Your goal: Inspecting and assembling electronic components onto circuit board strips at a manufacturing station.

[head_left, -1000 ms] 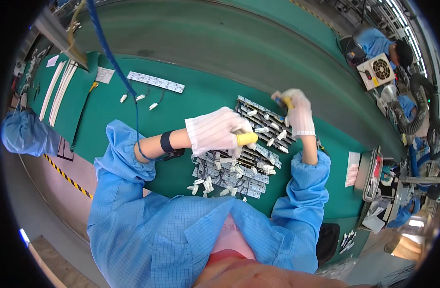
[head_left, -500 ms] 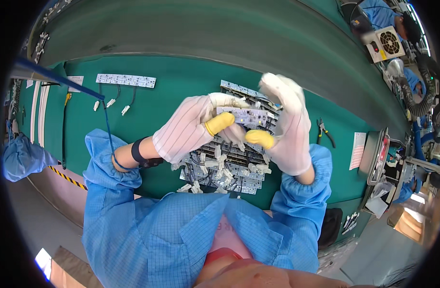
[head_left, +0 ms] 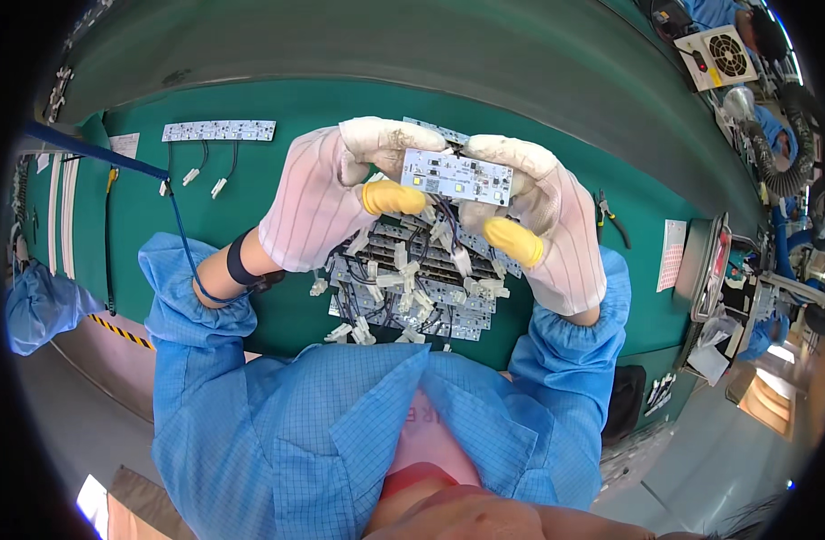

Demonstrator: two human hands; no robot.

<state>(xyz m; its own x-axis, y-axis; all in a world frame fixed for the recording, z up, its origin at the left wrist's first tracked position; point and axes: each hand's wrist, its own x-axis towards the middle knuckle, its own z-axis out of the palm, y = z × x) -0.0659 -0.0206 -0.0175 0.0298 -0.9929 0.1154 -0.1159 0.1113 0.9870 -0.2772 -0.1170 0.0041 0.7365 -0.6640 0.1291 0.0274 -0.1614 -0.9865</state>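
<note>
A small white LED circuit board [head_left: 471, 178] with dark wires hanging below it is held up in front of me. My left hand [head_left: 318, 198], in a pale striped glove with yellow fingertips, is closed on the board's left end, thumb at its lower left corner. Curled round the right end is my gloved right hand [head_left: 561, 234]. Its index finger lies along the top edge and its thumb sits below the board; the other fingers are partly hidden. Under both hands lies a pile of similar boards [head_left: 471, 322] with wires and white connectors [head_left: 403, 279].
A strip of boards [head_left: 219, 131] with wired connectors lies at the left on the green mat [head_left: 286, 310]. Pliers [head_left: 609, 216] and a printed sheet [head_left: 672, 256] lie to the right, beside a metal tray [head_left: 711, 270]. A blue cord [head_left: 186, 229] runs to my left wrist strap [head_left: 240, 261].
My right hand has come down from its raised, spread pose to the board's right end. The left hand has shifted left and away from me, and the board now faces up more fully.
</note>
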